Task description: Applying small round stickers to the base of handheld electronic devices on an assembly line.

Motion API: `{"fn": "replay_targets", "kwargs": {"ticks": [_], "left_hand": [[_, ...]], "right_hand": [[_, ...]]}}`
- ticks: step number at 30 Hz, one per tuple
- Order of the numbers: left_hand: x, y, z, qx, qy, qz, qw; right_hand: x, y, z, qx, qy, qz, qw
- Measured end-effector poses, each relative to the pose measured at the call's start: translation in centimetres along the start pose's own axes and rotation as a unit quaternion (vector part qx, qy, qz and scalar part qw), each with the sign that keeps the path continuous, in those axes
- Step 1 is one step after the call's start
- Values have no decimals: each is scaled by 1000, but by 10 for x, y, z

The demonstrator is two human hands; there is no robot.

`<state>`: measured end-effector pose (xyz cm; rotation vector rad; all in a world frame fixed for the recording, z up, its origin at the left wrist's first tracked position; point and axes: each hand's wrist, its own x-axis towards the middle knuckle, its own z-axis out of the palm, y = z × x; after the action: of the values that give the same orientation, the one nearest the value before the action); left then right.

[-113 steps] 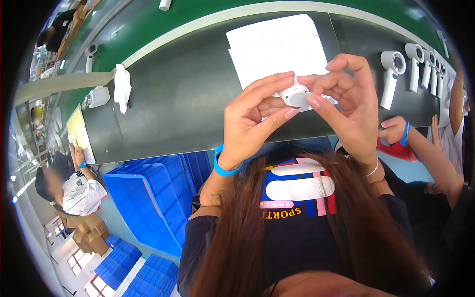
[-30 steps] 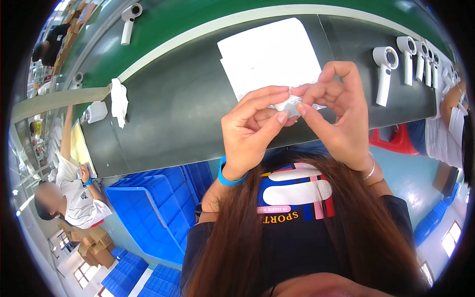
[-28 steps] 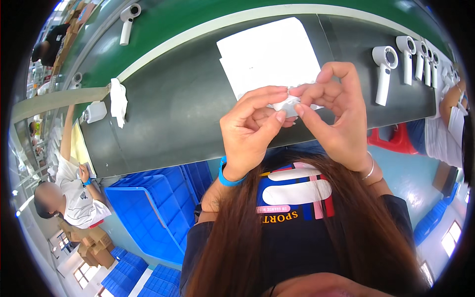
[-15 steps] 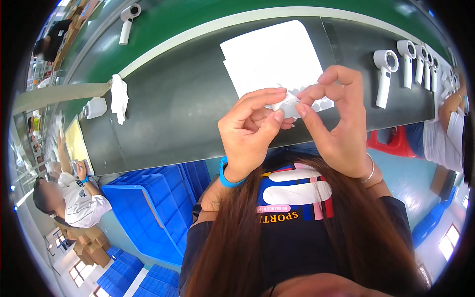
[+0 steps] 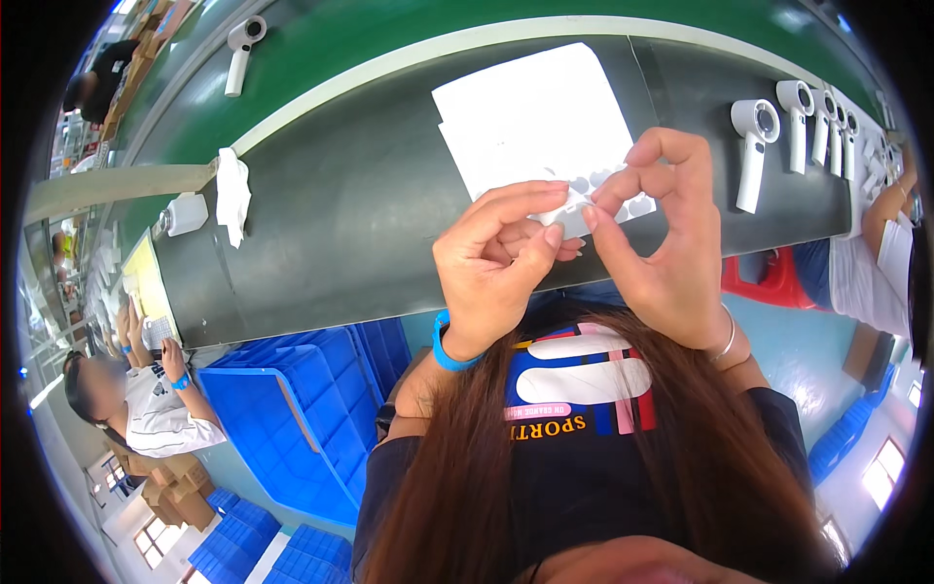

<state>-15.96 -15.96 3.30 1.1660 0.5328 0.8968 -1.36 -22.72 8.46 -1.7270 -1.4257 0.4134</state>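
Note:
Between the thumb and fingers of my left hand [image 5: 494,261] is a small white sheet with grey round spots, seemingly a sticker sheet [image 5: 574,222]. My right hand [image 5: 666,229] pinches thumb and forefinger together at the sheet's upper edge; whatever is between those fingertips is too small to make out. Its other fingers curl above. Both hands are held close together over the near edge of the dark bench. Just beyond them lie large white paper sheets [image 5: 530,112], with more grey round spots along their near edge, partly hidden by my fingers.
White hand-held fans [image 5: 754,146] stand in a row at the right, and another fan [image 5: 243,54] lies on the green belt [image 5: 341,58]. Blue crates [image 5: 282,419] stand below the bench at left. A co-worker [image 5: 161,409] sits at far left, another at far right.
My left hand has shifted slightly right and lower, while my right hand stays nearly still. The fan on the belt has moved slightly left. The left co-worker's hands have moved.

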Motion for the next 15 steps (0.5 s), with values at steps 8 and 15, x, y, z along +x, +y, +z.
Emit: {"fn": "replay_targets", "kwargs": {"ticks": [8, 15], "left_hand": [[0, 8, -20, -11, 34, -4, 999], [6, 15, -37, -50, 21, -30, 998]], "right_hand": [[19, 12, -6, -171, 35, -2, 985], [26, 39, 59, -4, -184, -129, 974]]}}
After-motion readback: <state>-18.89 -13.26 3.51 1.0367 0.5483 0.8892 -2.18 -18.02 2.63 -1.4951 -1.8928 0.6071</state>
